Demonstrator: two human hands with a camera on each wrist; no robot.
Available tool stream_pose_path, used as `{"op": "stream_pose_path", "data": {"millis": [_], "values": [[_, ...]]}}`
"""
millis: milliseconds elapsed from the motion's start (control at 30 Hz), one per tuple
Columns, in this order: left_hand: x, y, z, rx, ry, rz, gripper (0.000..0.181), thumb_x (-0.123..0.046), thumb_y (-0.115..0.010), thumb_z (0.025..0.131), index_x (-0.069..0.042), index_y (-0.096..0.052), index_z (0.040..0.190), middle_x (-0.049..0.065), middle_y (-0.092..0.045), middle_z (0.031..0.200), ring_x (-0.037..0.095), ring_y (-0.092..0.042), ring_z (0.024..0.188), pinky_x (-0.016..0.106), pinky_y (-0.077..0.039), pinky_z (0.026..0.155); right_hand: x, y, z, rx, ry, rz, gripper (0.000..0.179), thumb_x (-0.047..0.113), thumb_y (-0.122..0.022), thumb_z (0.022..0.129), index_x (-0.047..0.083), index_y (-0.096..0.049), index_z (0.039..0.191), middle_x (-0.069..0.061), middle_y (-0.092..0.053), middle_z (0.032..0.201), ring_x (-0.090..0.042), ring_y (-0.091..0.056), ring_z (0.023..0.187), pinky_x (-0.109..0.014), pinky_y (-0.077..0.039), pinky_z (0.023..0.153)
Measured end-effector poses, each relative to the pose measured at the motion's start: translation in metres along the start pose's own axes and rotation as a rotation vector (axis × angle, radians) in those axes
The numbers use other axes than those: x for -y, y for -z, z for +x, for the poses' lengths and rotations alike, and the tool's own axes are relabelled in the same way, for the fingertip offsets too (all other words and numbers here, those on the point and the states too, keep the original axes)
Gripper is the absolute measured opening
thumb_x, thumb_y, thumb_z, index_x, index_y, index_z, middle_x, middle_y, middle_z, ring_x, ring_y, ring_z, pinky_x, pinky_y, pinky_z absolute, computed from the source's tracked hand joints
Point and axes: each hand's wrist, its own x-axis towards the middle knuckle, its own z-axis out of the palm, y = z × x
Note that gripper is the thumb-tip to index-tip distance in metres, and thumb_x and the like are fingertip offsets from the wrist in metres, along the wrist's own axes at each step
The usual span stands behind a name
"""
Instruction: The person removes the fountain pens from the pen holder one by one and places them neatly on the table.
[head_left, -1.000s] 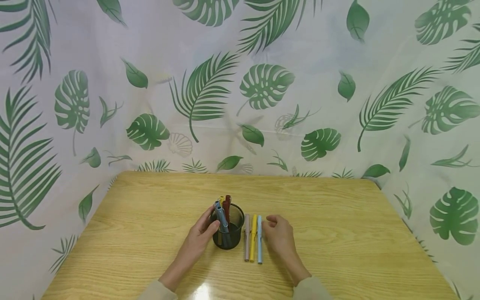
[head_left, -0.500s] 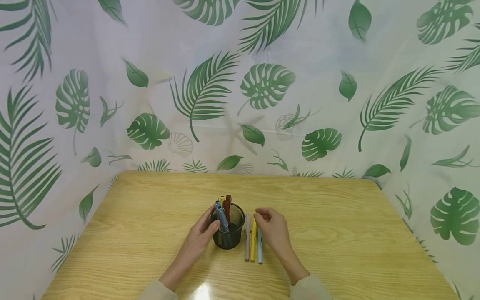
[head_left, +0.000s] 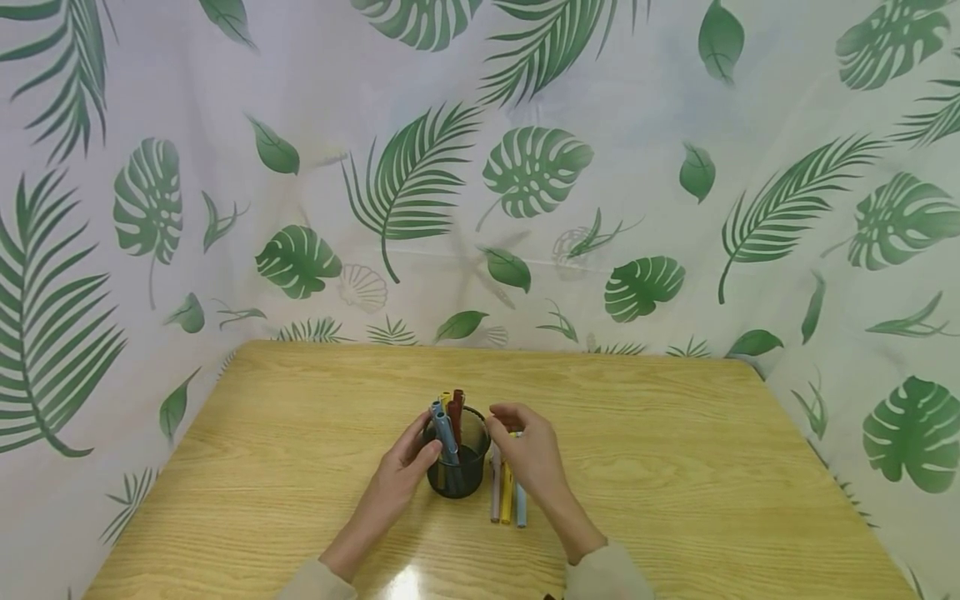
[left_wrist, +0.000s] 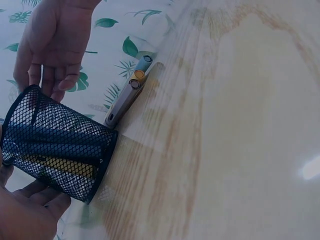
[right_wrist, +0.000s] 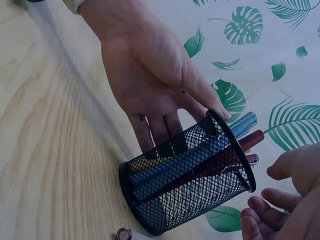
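Note:
A black mesh pen cup stands on the table, holding several pens: blue pens, dark red pens and a bit of yellow. My left hand grips the cup from its left side, thumb in front, fingers behind, as the right wrist view also shows. My right hand hovers at the cup's right rim, its fingers loosely bent with nothing between them. Beneath it, side by side on the table, lie a greyish-mauve pen, a yellow pen and a light blue pen, their far ends partly covered by that hand.
The light wooden table reaches back to a white cloth backdrop printed with green leaves, which also encloses both sides. A bright light reflection lies on the tabletop near the front.
My right hand has moved left and slightly away from me, from beside the light blue pen, over the loose pens, to the cup's rim. The left hand and cup stay put.

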Motion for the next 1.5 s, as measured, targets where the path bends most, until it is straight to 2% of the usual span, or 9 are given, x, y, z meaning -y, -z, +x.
{"op": "stream_pose_path", "data": {"millis": [267,433,700,933,1200,1367,1500], "values": [[0.002,0.0,0.001,-0.005,-0.005,0.01,0.061,-0.028,-0.057,0.108,-0.012,-0.034,0.163,0.027,-0.04,0.158,0.044,-0.037,0.146,0.058,-0.035,0.116,0.006,-0.009,0.007,0.003,0.013,-0.003,0.024,0.013,-0.068,0.099,0.0,-0.073,0.118,-0.011,-0.073,0.104,-0.025,-0.066,0.098,-0.032,-0.054,0.077],[0.002,0.0,0.002,-0.004,-0.005,-0.02,0.06,-0.026,-0.057,0.109,-0.012,-0.034,0.162,0.028,-0.042,0.156,0.043,-0.038,0.145,0.057,-0.034,0.117,0.006,-0.016,0.014,-0.001,0.02,-0.001,0.023,0.011,-0.069,0.098,-0.001,-0.073,0.117,-0.011,-0.074,0.103,-0.025,-0.067,0.098,-0.031,-0.055,0.079],[0.001,0.001,0.002,0.003,0.001,-0.025,0.061,-0.026,-0.057,0.109,-0.011,-0.034,0.162,0.027,-0.043,0.155,0.042,-0.039,0.145,0.057,-0.034,0.117,0.003,-0.024,0.023,0.025,0.056,0.02,0.025,0.012,-0.07,0.098,-0.004,-0.073,0.117,-0.015,-0.074,0.106,-0.029,-0.068,0.098,-0.04,-0.056,0.083],[0.003,0.001,0.003,0.007,0.016,-0.029,0.062,-0.029,-0.058,0.108,-0.013,-0.034,0.163,0.025,-0.044,0.155,0.039,-0.04,0.145,0.056,-0.035,0.116,0.003,-0.031,0.027,0.056,0.042,0.04,0.024,0.011,-0.07,0.099,-0.005,-0.072,0.116,-0.014,-0.074,0.105,-0.026,-0.067,0.097,-0.033,-0.055,0.079],[0.002,0.001,0.003,0.002,0.012,-0.03,0.061,-0.027,-0.057,0.108,-0.01,-0.033,0.162,0.026,-0.045,0.154,0.04,-0.042,0.144,0.056,-0.036,0.116,0.001,-0.036,0.032,0.125,0.026,0.064,0.022,0.009,-0.067,0.1,-0.004,-0.073,0.117,-0.015,-0.074,0.108,-0.028,-0.068,0.103,-0.045,-0.057,0.09],[0.0,0.001,0.001,-0.004,0.012,-0.01,0.064,-0.028,-0.058,0.108,-0.008,-0.032,0.163,0.025,-0.044,0.156,0.041,-0.041,0.145,0.057,-0.034,0.117,-0.001,-0.036,0.031,0.122,-0.001,0.096,0.02,0.012,-0.069,0.1,-0.001,-0.075,0.114,-0.011,-0.074,0.104,-0.023,-0.067,0.098,-0.039,-0.056,0.086],[-0.001,0.001,0.001,-0.001,0.006,-0.012,0.062,-0.027,-0.057,0.108,-0.01,-0.034,0.162,0.024,-0.044,0.157,0.041,-0.04,0.145,0.057,-0.034,0.117,0.0,-0.031,0.028,0.071,-0.005,0.103,0.022,0.018,-0.071,0.1,0.002,-0.076,0.113,-0.008,-0.074,0.101,-0.02,-0.066,0.095,-0.034,-0.054,0.082]]}}
